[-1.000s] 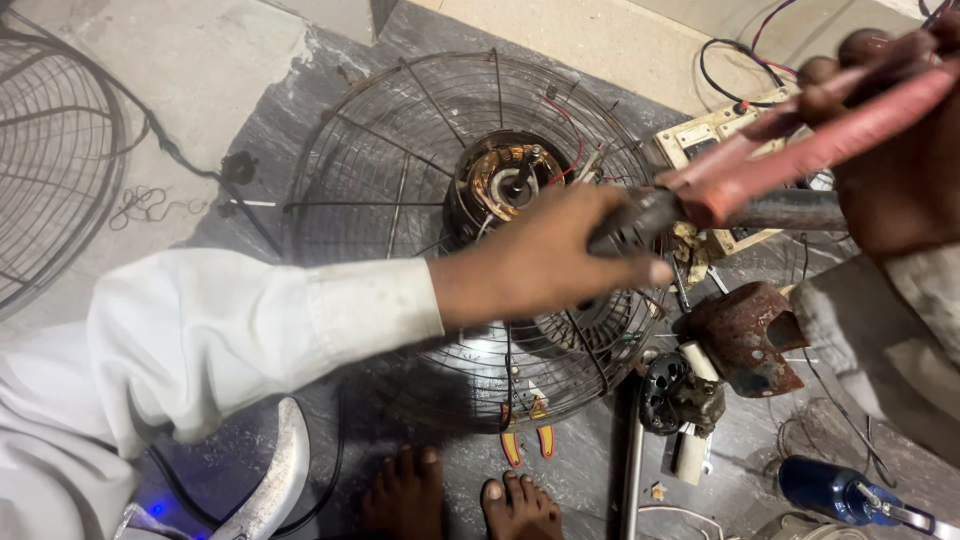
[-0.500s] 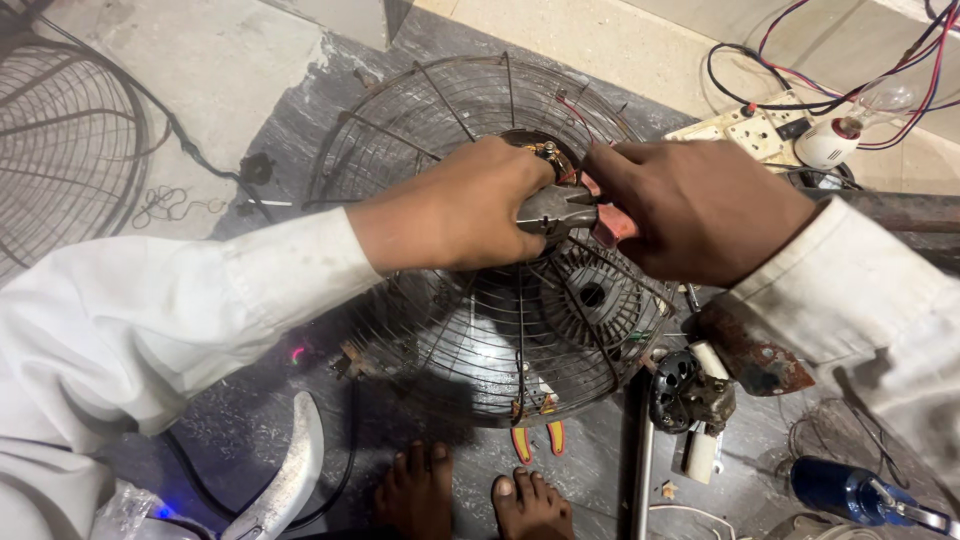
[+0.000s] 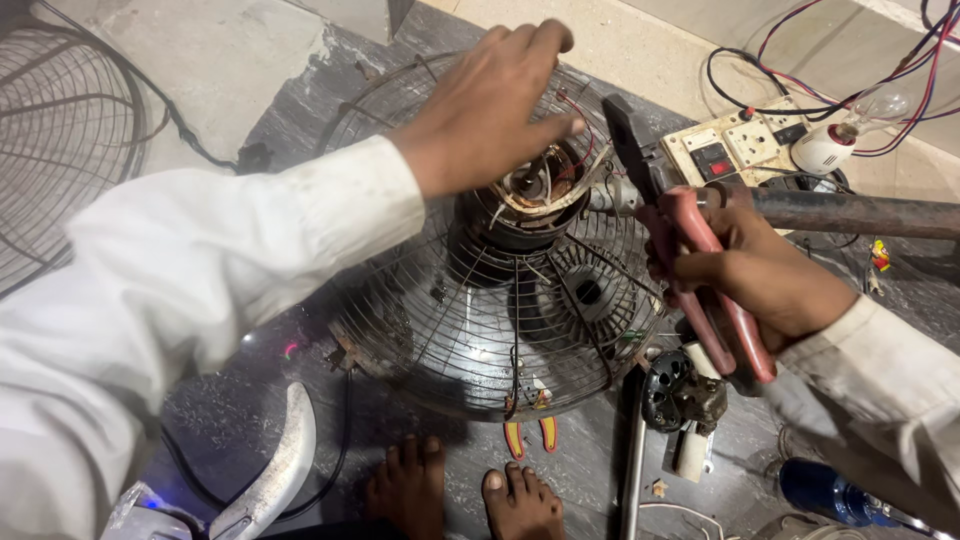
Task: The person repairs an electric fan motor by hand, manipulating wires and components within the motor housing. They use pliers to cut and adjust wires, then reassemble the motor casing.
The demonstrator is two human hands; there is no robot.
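1. The motor (image 3: pixel 535 195) sits at the hub of the wire guard (image 3: pixel 480 290), its copper windings facing up, so both hands can reach it from above.
2. The left hand (image 3: pixel 490 105) hovers over the motor with fingers curled and spread. The fingertips come down near the motor's top rim; whether they pinch a wire or only touch it cannot be told.
3. The right hand (image 3: pixel 760 280), to the right of the motor, is closed around the red handles of the pliers (image 3: pixel 680 230). The dark nose points up and inward beside the motor, likely kept ready while the left hand works.
4. A dark rod (image 3: pixel 850 212) runs from the motor's right side past the right hand, appearing to join the motor at a small metal fitting.
5. A socket board (image 3: pixel 745 150) with a bulb (image 3: pixel 850 130) and loose wires lies beyond the motor, to its right.
6. Bare feet (image 3: pixel 470 495) rest below the motor, at the guard's near edge, beside yellow-handled pliers (image 3: pixel 530 435).
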